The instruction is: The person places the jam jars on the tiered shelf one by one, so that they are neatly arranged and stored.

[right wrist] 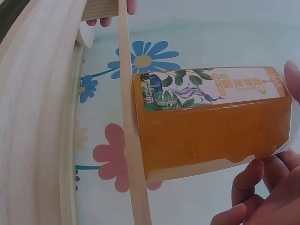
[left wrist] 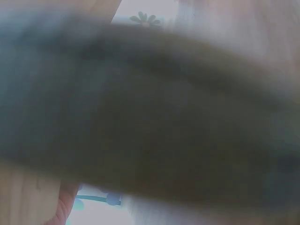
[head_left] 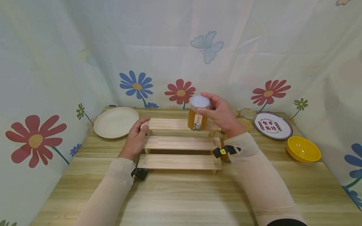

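A three-step wooden rack [head_left: 181,143] stands on the table. My left hand [head_left: 135,139] grips the left end of its top step, thumb in front and fingertips [right wrist: 105,21] showing behind. My right hand [head_left: 222,114] holds an octagonal jar [right wrist: 213,126] of orange-amber contents near its whitish lid [head_left: 200,101]. The jar is upright at the right part of the top step, its base right at the board; whether its full weight rests there I cannot tell. A dark blurred shape covers most of the left wrist view.
A cream plate [head_left: 116,122] lies at the left. On the right are a plate with red lettering [head_left: 272,125], a yellow bowl [head_left: 304,149] and small lidded containers [head_left: 248,114]. Something orange, partly hidden by my right wrist, stands beside the rack. A flowered curtain hangs behind.
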Demonstrator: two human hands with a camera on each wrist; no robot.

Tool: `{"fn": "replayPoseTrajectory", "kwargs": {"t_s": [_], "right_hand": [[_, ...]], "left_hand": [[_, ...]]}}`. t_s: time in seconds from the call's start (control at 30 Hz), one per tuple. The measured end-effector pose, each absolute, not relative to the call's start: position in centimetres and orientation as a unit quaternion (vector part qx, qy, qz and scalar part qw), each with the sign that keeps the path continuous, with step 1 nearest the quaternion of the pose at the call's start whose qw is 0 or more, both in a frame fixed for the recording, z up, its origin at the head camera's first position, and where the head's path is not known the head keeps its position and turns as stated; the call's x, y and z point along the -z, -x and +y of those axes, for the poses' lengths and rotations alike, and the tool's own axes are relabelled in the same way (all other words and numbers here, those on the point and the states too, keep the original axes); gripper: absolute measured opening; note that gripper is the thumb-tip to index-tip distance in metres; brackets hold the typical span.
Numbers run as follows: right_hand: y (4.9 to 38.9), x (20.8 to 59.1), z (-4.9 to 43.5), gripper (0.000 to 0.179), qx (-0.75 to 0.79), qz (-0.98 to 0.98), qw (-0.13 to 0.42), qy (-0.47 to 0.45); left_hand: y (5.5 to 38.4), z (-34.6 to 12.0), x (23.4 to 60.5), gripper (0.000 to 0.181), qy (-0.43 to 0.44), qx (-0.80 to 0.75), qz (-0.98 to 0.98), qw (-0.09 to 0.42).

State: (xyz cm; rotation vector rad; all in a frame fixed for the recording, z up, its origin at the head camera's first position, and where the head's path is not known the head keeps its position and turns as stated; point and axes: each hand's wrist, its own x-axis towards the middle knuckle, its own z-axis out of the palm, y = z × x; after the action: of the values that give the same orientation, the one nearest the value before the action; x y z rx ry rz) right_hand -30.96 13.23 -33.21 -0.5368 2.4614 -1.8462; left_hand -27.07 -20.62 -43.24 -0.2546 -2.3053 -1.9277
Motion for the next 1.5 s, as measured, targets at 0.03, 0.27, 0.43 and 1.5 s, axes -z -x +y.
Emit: {"fn": "replayPoseTrajectory", "kwargs": {"t_s": [0.03,0.27,0.43,1.5], "right_hand": [[31.0,33.2,13.1,0.067,0.592,0.788,0.009,0.171],[31.2,33.6,12.4,0.069,0.600,0.781,0.010,0.173],[31.2,33.5,11.8,0.070,0.602,0.778,0.007,0.180],[31.5,33.2,8.5,0.069,0.616,0.765,0.026,0.186]], "left_hand": [[27.1,-20.6,43.2,0.044,0.084,0.638,-0.763,0.063],[27.1,-20.7,43.3,0.044,0.082,0.636,-0.764,0.064],[27.3,-20.7,43.4,0.045,0.085,0.636,-0.764,0.065],[27.1,-20.6,43.1,0.044,0.099,0.638,-0.760,0.067]]}}
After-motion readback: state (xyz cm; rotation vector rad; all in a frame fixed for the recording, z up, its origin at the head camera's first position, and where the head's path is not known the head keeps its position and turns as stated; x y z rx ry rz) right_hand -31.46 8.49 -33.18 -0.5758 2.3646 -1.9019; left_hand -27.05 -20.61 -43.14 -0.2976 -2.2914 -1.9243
